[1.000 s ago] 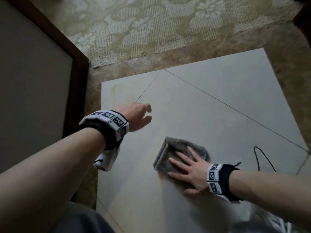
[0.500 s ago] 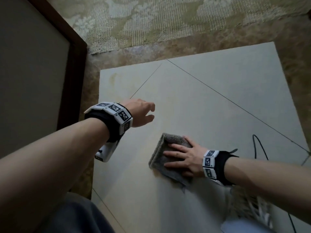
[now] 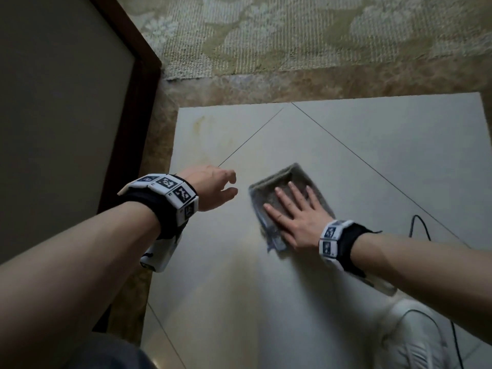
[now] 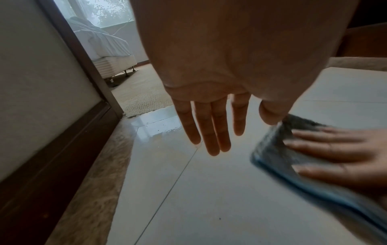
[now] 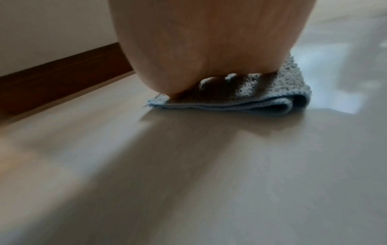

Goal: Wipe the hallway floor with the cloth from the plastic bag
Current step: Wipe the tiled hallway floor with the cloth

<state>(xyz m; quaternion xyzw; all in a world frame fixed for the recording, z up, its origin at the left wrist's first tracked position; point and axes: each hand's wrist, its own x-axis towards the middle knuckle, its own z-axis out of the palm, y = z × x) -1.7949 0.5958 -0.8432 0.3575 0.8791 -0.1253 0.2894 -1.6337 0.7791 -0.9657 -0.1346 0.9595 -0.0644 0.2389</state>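
Observation:
A folded grey-blue cloth (image 3: 281,183) lies flat on the pale tiled floor (image 3: 346,161). My right hand (image 3: 292,209) presses on it, palm down, with straight spread fingers. The cloth (image 4: 272,149) shows at the right of the left wrist view under that hand (image 4: 326,154). The right wrist view shows the folded cloth edge (image 5: 240,104) beneath my palm. My left hand (image 3: 215,190) hovers just left of the cloth above the floor, fingers (image 4: 211,132) straight and relaxed, holding nothing.
A wall with a dark wooden skirting (image 3: 130,129) runs along the left. A brown marble border (image 3: 266,86) and a patterned carpet (image 3: 292,30) lie beyond the tiles. A black cable (image 3: 420,225) and a white shoe (image 3: 410,339) sit at the right. A bed (image 4: 100,44) stands in the far room.
My right hand has slid the cloth forward across the tile, away from me. The left hand keeps its place beside it, open above the floor.

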